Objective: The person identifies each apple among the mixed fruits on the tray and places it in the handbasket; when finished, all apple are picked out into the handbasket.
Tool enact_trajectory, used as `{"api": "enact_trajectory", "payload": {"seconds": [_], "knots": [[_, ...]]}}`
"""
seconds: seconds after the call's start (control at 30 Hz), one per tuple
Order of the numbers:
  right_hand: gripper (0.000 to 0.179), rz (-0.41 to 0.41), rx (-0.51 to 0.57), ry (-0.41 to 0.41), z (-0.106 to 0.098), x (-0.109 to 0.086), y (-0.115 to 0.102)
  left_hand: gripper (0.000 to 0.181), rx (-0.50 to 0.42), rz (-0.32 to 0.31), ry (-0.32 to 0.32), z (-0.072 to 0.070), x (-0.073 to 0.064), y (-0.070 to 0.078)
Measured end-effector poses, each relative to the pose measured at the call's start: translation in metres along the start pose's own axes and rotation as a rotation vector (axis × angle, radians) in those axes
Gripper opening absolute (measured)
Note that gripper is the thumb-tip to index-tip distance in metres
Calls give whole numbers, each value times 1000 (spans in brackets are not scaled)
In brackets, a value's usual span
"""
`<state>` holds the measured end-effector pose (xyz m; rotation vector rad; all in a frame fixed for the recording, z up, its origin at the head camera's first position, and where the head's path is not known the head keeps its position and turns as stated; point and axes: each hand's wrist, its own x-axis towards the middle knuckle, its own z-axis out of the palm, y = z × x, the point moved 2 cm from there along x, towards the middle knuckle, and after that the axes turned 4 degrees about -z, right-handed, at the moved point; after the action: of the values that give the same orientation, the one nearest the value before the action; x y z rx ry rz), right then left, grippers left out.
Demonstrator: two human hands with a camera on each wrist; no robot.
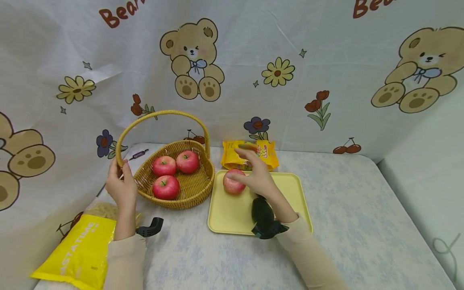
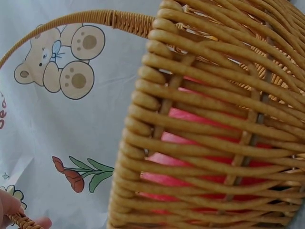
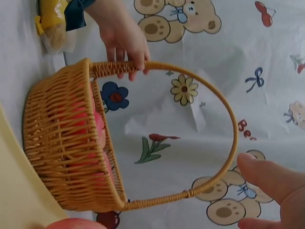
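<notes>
My left hand (image 1: 122,186) grips the left side of the handle on a woven wicker basket (image 1: 195,197). The right wrist view also shows that left hand (image 3: 125,45) with its fingers around the handle. Three red apples lie in the basket, one of them a front apple (image 1: 166,187); red shows through the weave in the left wrist view. Over a pale yellow tray (image 1: 232,219), my right hand (image 1: 258,175) is raised with fingers and thumb spread apart and nothing between them. Its thumb overlaps a single apple (image 1: 232,186) on the tray in the head view.
Behind the tray lies a yellow-orange snack packet (image 1: 232,155). At the front left is a yellow pasta bag (image 1: 81,249), close to my left forearm. A small dark purple item (image 1: 139,154) lies behind the basket. A bear-printed sheet (image 1: 239,48) hangs along the back.
</notes>
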<state>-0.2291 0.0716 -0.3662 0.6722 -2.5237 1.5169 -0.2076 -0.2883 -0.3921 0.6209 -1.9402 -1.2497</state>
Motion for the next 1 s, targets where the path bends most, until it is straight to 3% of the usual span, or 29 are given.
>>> {"api": "enact_trajectory", "payload": {"seconds": [0.17, 0.43, 1.0], "knots": [[77, 29, 28, 21, -3, 2, 24, 36, 4, -12, -4, 1, -1, -1], [80, 71, -5, -25, 7, 6, 47, 35, 7, 0, -6, 1, 0, 0], [82, 102, -98, -98, 20, 7, 65, 36, 17, -14, -10, 0, -1, 1]]}}
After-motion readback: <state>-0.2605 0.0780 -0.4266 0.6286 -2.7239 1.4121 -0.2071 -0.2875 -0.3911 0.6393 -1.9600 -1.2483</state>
